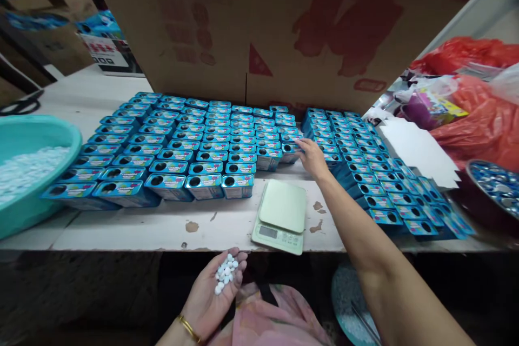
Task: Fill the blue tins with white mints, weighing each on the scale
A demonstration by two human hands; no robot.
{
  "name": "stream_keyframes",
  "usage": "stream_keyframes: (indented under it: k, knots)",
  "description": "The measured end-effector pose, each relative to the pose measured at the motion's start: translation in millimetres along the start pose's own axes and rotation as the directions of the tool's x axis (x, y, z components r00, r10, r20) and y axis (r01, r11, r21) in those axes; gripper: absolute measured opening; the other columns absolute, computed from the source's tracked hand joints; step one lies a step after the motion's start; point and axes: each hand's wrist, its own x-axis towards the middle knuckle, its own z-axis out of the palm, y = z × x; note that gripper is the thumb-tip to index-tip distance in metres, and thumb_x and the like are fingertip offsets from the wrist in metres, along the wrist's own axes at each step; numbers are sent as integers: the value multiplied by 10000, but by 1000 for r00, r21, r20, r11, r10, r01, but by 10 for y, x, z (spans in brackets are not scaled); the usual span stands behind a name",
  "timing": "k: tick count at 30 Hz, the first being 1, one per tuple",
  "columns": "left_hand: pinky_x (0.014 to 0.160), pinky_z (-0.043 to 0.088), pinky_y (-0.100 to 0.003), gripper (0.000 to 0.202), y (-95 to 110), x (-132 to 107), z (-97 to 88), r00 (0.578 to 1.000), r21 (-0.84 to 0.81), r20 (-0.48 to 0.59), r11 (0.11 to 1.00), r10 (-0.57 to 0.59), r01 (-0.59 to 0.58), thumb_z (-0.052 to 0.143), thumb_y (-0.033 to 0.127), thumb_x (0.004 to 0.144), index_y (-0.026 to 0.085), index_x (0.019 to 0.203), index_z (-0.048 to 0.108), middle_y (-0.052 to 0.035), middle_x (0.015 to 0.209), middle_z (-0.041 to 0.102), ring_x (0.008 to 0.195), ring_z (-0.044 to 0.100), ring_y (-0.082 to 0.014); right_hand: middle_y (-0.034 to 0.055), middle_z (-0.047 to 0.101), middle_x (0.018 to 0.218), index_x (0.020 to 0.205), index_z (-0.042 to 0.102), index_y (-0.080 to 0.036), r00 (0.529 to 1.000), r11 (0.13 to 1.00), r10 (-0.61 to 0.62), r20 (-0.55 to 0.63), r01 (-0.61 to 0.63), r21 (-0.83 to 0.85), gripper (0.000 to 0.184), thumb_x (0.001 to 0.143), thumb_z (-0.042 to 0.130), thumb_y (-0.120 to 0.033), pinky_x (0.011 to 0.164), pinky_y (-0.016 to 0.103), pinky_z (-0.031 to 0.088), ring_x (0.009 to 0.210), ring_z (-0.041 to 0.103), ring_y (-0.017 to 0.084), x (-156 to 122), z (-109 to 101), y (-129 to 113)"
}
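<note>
My left hand [225, 281] is cupped palm up in front of the table edge, cradling a small heap of pale white-blue tablets [227, 271]. My right hand [313, 158] reaches over the table, its fingers bent together at the right edge of a blue tin [290, 149]; the grip is partly hidden. That tin stands at the front of a short row, a dark round hole in its top. Between my hands, near the table's front edge, lies a pale green digital scale [283, 206] with a bare platform.
Many upright blue tins [168, 181] stand in rows left, with another block of tins [385, 188] right. A turquoise basin [60, 135] of tablets is far left. A large carton [227, 27] walls the back. Far right are a dark bowl [464, 194] and red plastic bags [478, 113].
</note>
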Motion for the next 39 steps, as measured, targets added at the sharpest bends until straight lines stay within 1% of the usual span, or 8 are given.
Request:
stream_keyframes:
  k: [9, 17, 19, 25, 30, 33, 37, 39]
  knots:
    - [563, 511, -219, 148, -83, 66, 85, 1000, 54, 21, 998, -20, 19, 535, 130, 729, 93, 870, 560, -107, 822, 635, 678, 617, -144, 123, 490, 929, 790, 618, -161, 977, 908, 214, 22, -191, -373, 174, 726, 567, -314, 691, 408, 366, 914, 400, 291, -590, -447, 577]
    - [578, 510, -220, 142, -108, 3, 138, 999, 81, 52, 997, 12, -16, 531, 136, 734, 90, 863, 566, -109, 819, 633, 670, 611, -135, 52, 497, 1060, 806, 602, -193, 970, 974, -81, 227, 126, -188, 222, 779, 409, -85, 735, 302, 419, 900, 469, 189, -625, -755, 360]
    - [578, 513, -224, 138, -115, 16, 98, 999, 81, 46, 996, 20, -24, 523, 130, 737, 89, 861, 567, -111, 818, 634, 671, 612, -136, 20, 477, 1128, 893, 588, -219, 925, 951, -262, 277, 296, -89, 311, 778, 361, -41, 795, 294, 416, 965, 464, 171, -630, -914, 211]
    - [559, 511, -216, 144, -174, 7, 178, 996, 97, 84, 995, 0, -8, 515, 142, 743, 89, 865, 571, -113, 817, 636, 662, 614, -137, 22, 508, 1126, 856, 590, -202, 638, 733, -661, 395, 662, 158, 285, 818, 347, -58, 812, 289, 424, 933, 504, 139, -546, -979, -308]
    - [561, 505, -209, 155, -195, 17, 211, 994, 109, 114, 994, -3, -9, 527, 159, 741, 90, 874, 568, -113, 835, 633, 681, 611, -138, 29, 535, 1118, 874, 587, -195, 564, 640, -764, 313, 724, 258, 241, 832, 384, -73, 835, 300, 415, 1015, 479, 144, -474, -763, -415]
    - [573, 498, -201, 173, -199, 34, 199, 992, 118, 123, 993, -7, -7, 552, 165, 725, 90, 880, 568, -111, 842, 632, 690, 608, -133, 35, 488, 1199, 970, 566, -197, 598, 654, -752, 276, 730, 201, 275, 841, 358, -71, 841, 340, 418, 1048, 464, 161, -446, -791, -354]
    - [628, 497, -222, 181, -206, 17, 192, 991, 104, 135, 995, -15, 1, 561, 165, 718, 85, 879, 577, -118, 855, 635, 741, 608, -153, 59, 514, 1156, 1095, 507, -195, 818, 816, -569, 88, 548, 185, 337, 841, 331, -61, 823, 339, 429, 999, 491, 153, -680, -972, -465]
    - [698, 493, -261, 184, -226, 5, 195, 987, 85, 148, 995, -58, 45, 552, 168, 724, 79, 882, 580, -133, 892, 632, 810, 604, -182, 69, 546, 1073, 1082, 516, -186, 883, 854, -469, 28, 445, 271, 301, 830, 382, -90, 806, 316, 436, 969, 496, 153, -966, -1012, -698]
